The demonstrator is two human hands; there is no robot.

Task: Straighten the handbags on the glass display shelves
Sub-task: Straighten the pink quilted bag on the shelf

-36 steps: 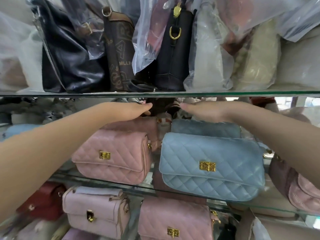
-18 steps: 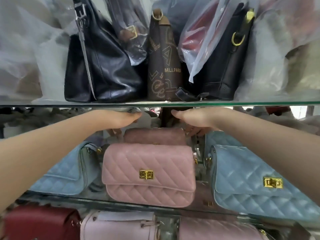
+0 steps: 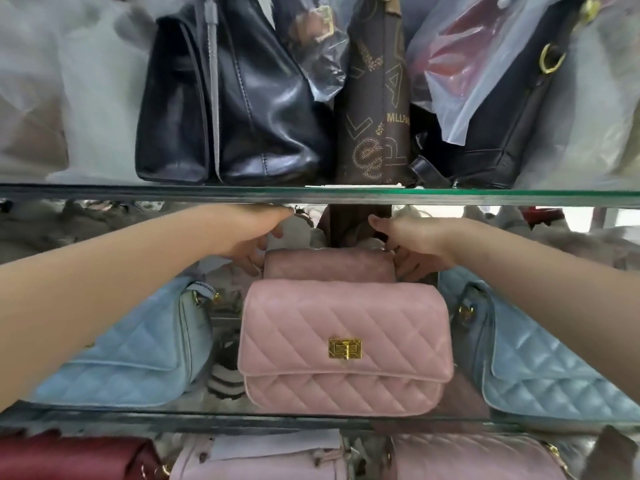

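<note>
So it can sit straight, the left hand (image 3: 247, 233) and right hand (image 3: 414, 242) each pinch an end of the back pink bag (image 3: 329, 270).

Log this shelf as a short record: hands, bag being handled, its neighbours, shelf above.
left hand: holds the left end of the rear pink bag
right hand: holds its right end
in front: pink quilted bag, upright, gold clasp facing out
sides: light blue quilted bags, one left, one right
shelf above: black leather bag, brown lettered bag, black bag partly under plastic
divider: glass shelf, just over both hands
</note>
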